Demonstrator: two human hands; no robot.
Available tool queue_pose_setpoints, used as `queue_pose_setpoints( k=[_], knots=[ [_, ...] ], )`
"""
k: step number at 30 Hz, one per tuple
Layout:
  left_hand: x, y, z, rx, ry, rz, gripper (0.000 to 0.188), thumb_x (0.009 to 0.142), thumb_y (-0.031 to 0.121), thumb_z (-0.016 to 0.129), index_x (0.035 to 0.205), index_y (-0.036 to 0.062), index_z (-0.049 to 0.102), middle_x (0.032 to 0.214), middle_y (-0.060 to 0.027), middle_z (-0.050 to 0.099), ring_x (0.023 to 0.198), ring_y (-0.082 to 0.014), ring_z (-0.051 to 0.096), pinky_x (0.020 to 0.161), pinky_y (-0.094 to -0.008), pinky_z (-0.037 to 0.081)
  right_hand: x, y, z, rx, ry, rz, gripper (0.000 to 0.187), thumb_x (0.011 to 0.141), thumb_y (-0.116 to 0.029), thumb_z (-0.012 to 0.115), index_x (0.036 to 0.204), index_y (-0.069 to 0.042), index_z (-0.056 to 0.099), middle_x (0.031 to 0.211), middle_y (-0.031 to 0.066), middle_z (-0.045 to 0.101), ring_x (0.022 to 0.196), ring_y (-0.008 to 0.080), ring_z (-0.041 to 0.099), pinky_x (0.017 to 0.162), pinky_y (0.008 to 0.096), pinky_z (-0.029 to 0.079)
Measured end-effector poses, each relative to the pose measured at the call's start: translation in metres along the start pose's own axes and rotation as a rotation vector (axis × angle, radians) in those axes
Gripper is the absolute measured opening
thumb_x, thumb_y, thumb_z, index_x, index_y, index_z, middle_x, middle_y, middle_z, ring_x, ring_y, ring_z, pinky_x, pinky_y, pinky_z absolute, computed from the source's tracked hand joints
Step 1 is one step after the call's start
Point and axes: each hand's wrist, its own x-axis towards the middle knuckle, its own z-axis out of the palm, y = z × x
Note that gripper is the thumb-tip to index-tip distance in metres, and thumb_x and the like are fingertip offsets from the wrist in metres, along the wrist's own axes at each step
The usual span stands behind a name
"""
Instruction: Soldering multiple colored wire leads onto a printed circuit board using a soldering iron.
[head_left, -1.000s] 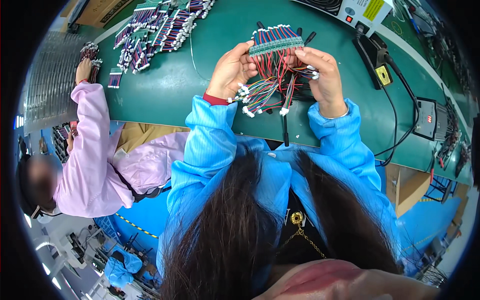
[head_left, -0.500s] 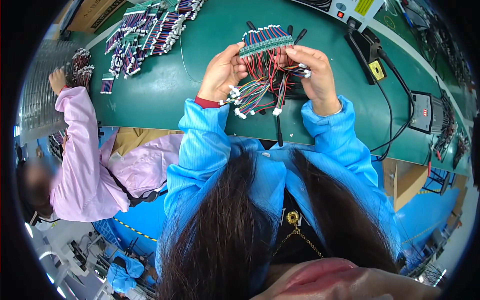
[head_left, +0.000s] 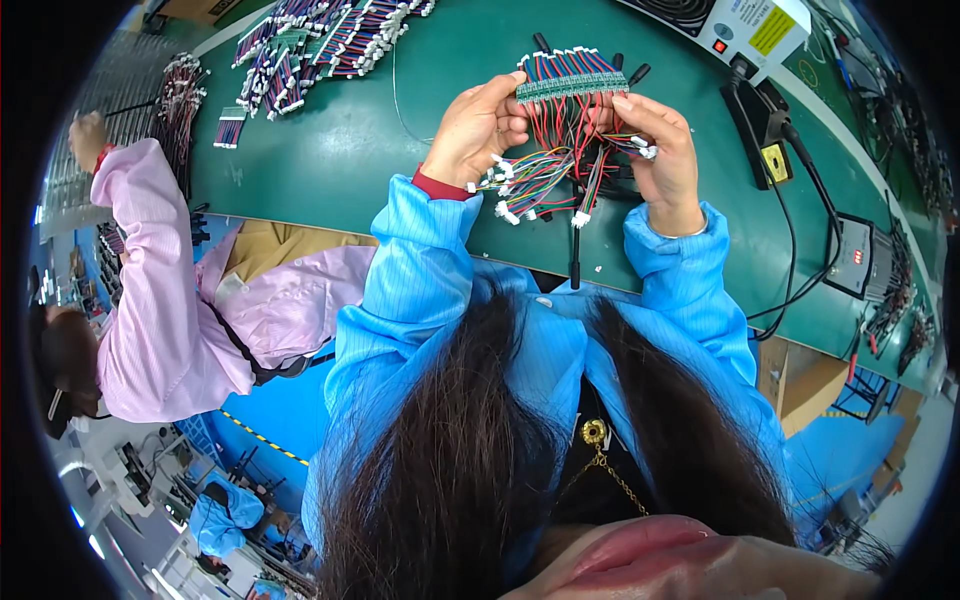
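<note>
A long strip of small green circuit boards (head_left: 572, 88) is raised over the green table. Rows of red, blue and black wires come out of its far side, and red wires hang from its near side. My left hand (head_left: 472, 135) pinches the strip's left end. At the right end, the thumb and fingers of my right hand (head_left: 662, 150) grip it. Below the strip, between my hands, hangs a bundle of multicoloured wires with white connectors (head_left: 530, 185). Black cable ends (head_left: 576, 245) stick out around and under this bundle, partly hidden by it.
More wired green boards (head_left: 320, 50) are piled at the far left, with one small board (head_left: 229, 128) apart. A white box with a fan (head_left: 740, 30) stands far right, near a black holder (head_left: 755, 130) and a grey display unit (head_left: 858, 255) with cables. A pink-sleeved co-worker (head_left: 160, 270) sits left.
The strip stays gripped by both my hands and sits further right in the picture, as the whole view has shifted. The co-worker's hand has moved left.
</note>
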Motion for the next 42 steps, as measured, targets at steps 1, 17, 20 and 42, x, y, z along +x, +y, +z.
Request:
queue_pose_setpoints(
  k=[1,17,20,42],
  knots=[
    [0.000,0.000,0.000,0.004,0.003,0.001,0.022,0.093,0.023,0.065,0.089,0.0018,0.065,0.070,-0.0049,0.067,0.049,-0.0082,0.057,0.045,-0.0203,0.049,0.000,0.000,0.000,-0.002,0.004,-0.001,0.027,0.091,-0.010,0.057,0.107,0.009,0.067,0.089,0.0152,0.072,0.077,0.0183,0.068,0.077,0.0237,0.052],
    [-0.006,0.003,0.008,0.099,0.066,0.120,0.023,0.094,0.024,0.064,0.084,0.0041,0.062,0.066,-0.0040,0.062,0.049,-0.0105,0.057,0.047,-0.0216,0.049,0.000,0.002,0.001,0.071,0.016,-0.010,0.022,0.088,-0.010,0.063,0.100,0.007,0.071,0.085,0.0147,0.073,0.075,0.0177,0.068,0.075,0.0238,0.052],
    [-0.010,0.004,0.011,0.164,0.064,0.183,0.023,0.095,0.024,0.063,0.083,0.0044,0.062,0.066,-0.0040,0.061,0.049,-0.0109,0.057,0.048,-0.0211,0.048,0.001,0.003,0.001,0.072,-0.001,-0.019,0.022,0.088,-0.010,0.063,0.099,0.007,0.071,0.085,0.0146,0.073,0.075,0.0176,0.068,0.075,0.0236,0.053],
    [-0.056,0.005,0.024,0.987,-0.002,1.079,0.007,0.083,0.008,0.075,0.084,0.0033,0.069,0.078,-0.0062,0.069,0.064,-0.0139,0.064,0.059,-0.0214,0.051,0.001,0.002,-0.005,-0.216,-0.064,-0.525,0.019,0.073,0.003,0.077,0.090,-0.005,0.076,0.092,0.0065,0.074,0.087,0.0155,0.061,0.083,0.0244,0.048]
  ],
)
